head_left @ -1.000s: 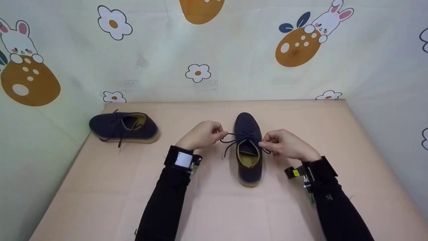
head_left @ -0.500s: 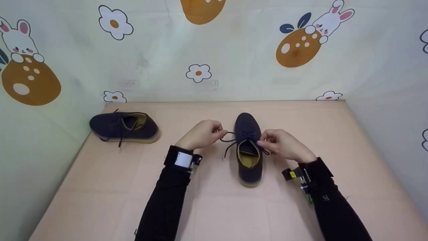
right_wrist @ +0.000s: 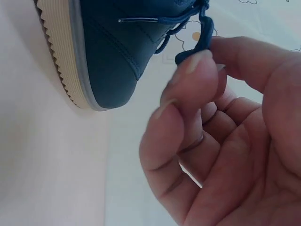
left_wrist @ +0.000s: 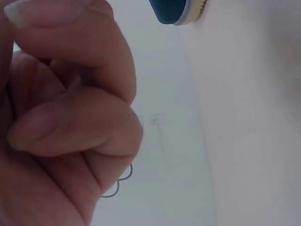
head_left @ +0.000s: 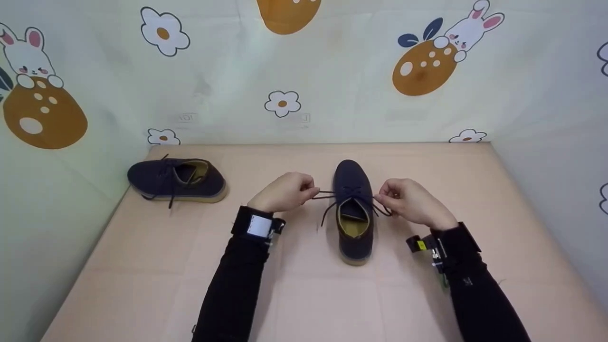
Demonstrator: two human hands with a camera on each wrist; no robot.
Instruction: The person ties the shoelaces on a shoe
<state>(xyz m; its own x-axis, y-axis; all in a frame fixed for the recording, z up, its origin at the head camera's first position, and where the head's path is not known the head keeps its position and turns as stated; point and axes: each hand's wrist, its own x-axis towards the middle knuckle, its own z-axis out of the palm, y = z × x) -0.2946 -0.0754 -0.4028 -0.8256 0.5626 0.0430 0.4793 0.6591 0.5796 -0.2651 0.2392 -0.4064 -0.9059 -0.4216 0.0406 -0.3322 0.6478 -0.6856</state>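
Observation:
A dark navy lace-up shoe stands on the table with its toe pointing away from me. To its left, my left hand pinches a shoelace, stretched as two near-parallel strands to the shoe. On the other side my right hand pinches a loop of the lace close to the shoe's edge. In the right wrist view, this blue lace loop sits between thumb and fingertip, and a loose lace tip lies across the shoe's side. Curled fingers fill the left wrist view, hiding the lace there.
A matching shoe lies at the back left, toe leftward, its laces loose. The pale pink table is bordered by white printed cloth walls at the back and both sides.
My right hand has moved a little right, away from the shoe, drawing its lace loop outward. On the left, the sagging lace strands have pulled straighter. The other shoe stays put.

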